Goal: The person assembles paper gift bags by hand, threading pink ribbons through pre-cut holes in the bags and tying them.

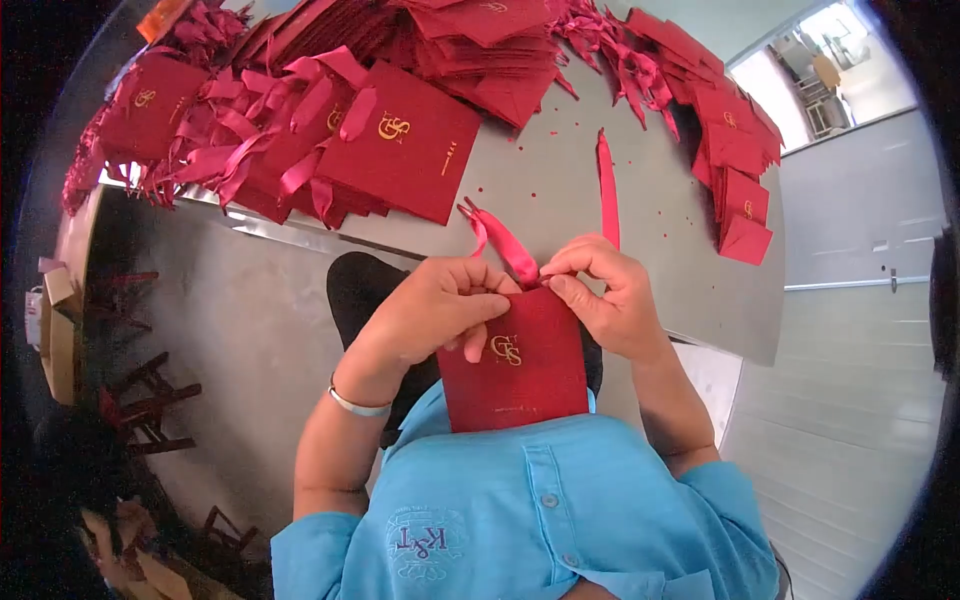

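A dark red paper gift bag (515, 375) with gold lettering rests against my blue shirt, its top edge away from me. My left hand (440, 305) grips the top left of the bag, with the thumb on its front and some fingers bent at the rim. At the top right corner, the thumb and forefinger of my right hand (605, 300) are pinched together at the end of a pink ribbon (512, 250). The ribbon loops out beyond the bag's rim; the exact pinch point is partly hidden. Another pink ribbon (607, 185) lies on the table just past my right hand.
Red bags with pink ribbons (400, 140) are piled at the table's left. A tall stack of red bags (480, 50) stands at the back, and more bags (735, 170) line the right. Small red scraps dot the grey table (560, 160). Wooden stools (155, 400) stand on the left floor.
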The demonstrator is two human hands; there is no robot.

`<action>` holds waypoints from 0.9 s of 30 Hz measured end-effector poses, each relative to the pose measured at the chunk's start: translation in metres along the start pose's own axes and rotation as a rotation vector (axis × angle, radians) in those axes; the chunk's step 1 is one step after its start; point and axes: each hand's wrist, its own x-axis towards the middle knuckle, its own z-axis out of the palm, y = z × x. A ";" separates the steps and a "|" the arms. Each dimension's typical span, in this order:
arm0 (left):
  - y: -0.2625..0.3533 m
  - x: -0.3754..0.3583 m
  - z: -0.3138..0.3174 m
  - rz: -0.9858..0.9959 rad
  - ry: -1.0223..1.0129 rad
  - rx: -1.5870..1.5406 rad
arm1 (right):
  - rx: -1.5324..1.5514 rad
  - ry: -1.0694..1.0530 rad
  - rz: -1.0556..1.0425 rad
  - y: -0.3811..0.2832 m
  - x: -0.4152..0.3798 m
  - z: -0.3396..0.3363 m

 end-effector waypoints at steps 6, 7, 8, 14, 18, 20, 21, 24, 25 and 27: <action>-0.019 0.001 -0.009 0.017 -0.052 -0.325 | 0.120 -0.012 0.137 0.000 -0.002 0.011; -0.022 0.002 -0.009 0.028 -0.072 -0.418 | 0.109 -0.007 0.158 -0.001 -0.002 0.013; -0.025 0.002 -0.009 0.031 -0.069 -0.426 | 0.106 -0.016 0.159 -0.002 -0.002 0.015; -0.027 0.001 -0.010 0.072 -0.109 -0.448 | 0.134 -0.021 0.196 -0.007 0.002 0.019; -0.023 -0.001 -0.011 0.076 -0.108 -0.387 | 0.128 -0.043 0.192 -0.010 0.004 0.015; -0.020 -0.002 -0.011 0.072 -0.113 -0.363 | 0.142 -0.051 0.197 -0.010 0.006 0.015; -0.019 -0.003 -0.010 0.069 -0.081 -0.297 | 0.141 -0.045 0.188 -0.010 0.007 0.015; -0.024 0.001 -0.009 0.075 -0.041 -0.326 | 0.139 -0.045 0.196 -0.010 0.008 0.013; -0.025 0.002 -0.010 0.083 -0.033 -0.420 | 0.139 -0.050 0.213 -0.010 0.009 0.013; -0.025 0.002 -0.010 0.077 -0.027 -0.459 | 0.137 -0.053 0.204 -0.007 0.009 0.015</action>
